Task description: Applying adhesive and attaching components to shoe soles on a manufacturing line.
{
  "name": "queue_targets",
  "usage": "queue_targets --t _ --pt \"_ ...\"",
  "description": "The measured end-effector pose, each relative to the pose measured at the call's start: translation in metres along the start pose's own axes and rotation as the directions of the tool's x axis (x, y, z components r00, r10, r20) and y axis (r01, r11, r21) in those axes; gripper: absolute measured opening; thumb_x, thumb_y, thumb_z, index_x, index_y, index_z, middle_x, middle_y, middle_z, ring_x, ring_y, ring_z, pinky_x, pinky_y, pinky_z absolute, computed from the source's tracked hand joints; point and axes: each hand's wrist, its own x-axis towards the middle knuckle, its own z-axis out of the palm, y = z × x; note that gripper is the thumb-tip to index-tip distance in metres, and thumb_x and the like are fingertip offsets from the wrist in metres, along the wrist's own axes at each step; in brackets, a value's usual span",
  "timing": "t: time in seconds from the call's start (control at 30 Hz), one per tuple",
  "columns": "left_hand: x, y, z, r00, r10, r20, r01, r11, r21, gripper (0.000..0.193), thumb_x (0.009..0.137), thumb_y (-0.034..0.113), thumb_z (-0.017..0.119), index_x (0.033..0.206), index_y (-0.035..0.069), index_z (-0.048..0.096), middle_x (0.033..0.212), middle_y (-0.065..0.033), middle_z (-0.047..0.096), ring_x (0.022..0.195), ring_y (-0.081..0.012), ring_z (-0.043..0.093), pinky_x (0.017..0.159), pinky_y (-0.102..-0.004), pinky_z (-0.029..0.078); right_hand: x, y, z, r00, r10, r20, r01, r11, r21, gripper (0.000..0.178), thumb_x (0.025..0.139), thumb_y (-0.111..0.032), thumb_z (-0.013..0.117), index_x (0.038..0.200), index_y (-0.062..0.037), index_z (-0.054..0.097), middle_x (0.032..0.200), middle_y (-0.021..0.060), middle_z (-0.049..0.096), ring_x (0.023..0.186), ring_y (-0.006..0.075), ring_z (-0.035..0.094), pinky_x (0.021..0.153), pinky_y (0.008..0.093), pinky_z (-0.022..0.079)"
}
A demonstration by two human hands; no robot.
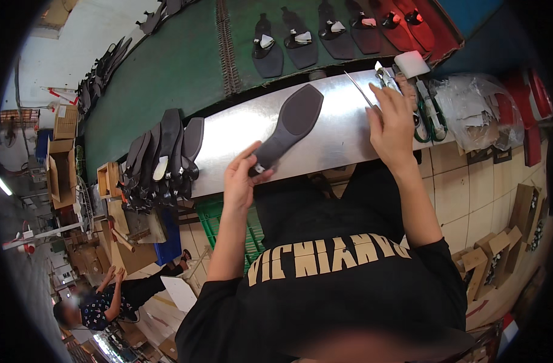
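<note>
My left hand (242, 175) grips a dark slipper (287, 125) near its narrow heel end. Its sole faces up, with a brown panel on the broad front part that points away to the right, over the metal work surface. My right hand (393, 124) is at the right part of that surface, its fingers curled over the handle end of an awl (359, 89). The awl's thin metal shaft points away to the left; most of its handle is hidden by the hand. Beyond the fingers are a small cutter-like tool (382, 74) and a white block (411, 63).
Dark slippers are heaped at the left end of the metal surface (225, 136). Across a green conveyor belt (167, 78) stands a row of slippers (301, 45). Green-handled scissors (434, 115) and a clear plastic bag (470, 109) lie at right. Another person (101, 302) sits far left.
</note>
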Motion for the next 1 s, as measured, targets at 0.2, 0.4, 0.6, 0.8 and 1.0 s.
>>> queue_targets --t 0.2,0.4,0.6,0.8,1.0 --pt "-0.009 -0.009 0.014 0.974 -0.213 0.079 0.221 0.968 -0.118 0.038 0.094 0.016 0.055 0.125 -0.006 0.057 0.114 -0.0165 0.065 0.095 -0.0249 0.067 0.077 -0.0342 0.060 -0.038 0.027 0.026 0.968 0.130 0.214 -0.133 0.991 -0.002 0.039 0.083 -0.001 0.063 0.122 -0.0029 0.060 0.098 0.0144 0.058 0.094 0.0316 0.055 0.082 0.0393 0.045" --pt "-0.006 -0.001 0.033 0.853 -0.492 0.174 0.495 0.657 -0.568 0.034 0.088 0.028 0.068 0.114 0.007 0.059 0.102 -0.0121 0.067 0.087 -0.0221 0.067 0.064 -0.0255 0.055 -0.038 -0.047 -0.015 0.812 0.194 0.550 -0.548 0.576 0.606 0.038 0.091 0.000 0.054 0.129 -0.0061 0.056 0.078 0.0048 0.060 0.067 0.0098 0.054 0.063 0.0263 0.045" --pt "-0.002 -0.017 0.061 0.829 -0.480 0.287 0.545 0.575 -0.611 0.025 0.085 0.031 0.072 0.096 0.011 0.063 0.087 -0.0029 0.067 0.073 -0.0145 0.062 0.052 -0.0233 0.045 -0.062 -0.083 -0.002 0.602 -0.024 0.799 -0.759 0.295 0.581 0.062 0.091 -0.001 0.055 0.149 -0.0087 0.033 0.071 0.0046 0.062 0.068 0.0098 0.058 0.069 0.0237 0.046" --pt "-0.005 -0.014 0.071 0.840 -0.414 0.352 0.539 0.556 -0.632 0.023 0.087 0.033 0.067 0.092 0.011 0.064 0.084 -0.0016 0.067 0.067 -0.0138 0.058 0.045 -0.0232 0.036 -0.075 -0.081 0.018 0.748 0.024 0.663 -0.620 0.382 0.685 0.049 0.091 0.001 0.056 0.139 -0.0033 0.048 0.077 0.0081 0.064 0.068 0.0118 0.059 0.068 0.0246 0.047" --pt "-0.008 -0.015 0.070 0.759 -0.496 0.422 0.630 0.396 -0.668 0.020 0.089 0.032 0.066 0.092 0.012 0.063 0.083 -0.0003 0.067 0.067 -0.0121 0.057 0.043 -0.0226 0.033 -0.077 -0.068 0.027 0.883 0.023 0.469 -0.430 0.441 0.788 0.041 0.094 0.000 0.054 0.134 -0.0005 0.054 0.083 0.0080 0.064 0.066 0.0115 0.058 0.063 0.0239 0.047"
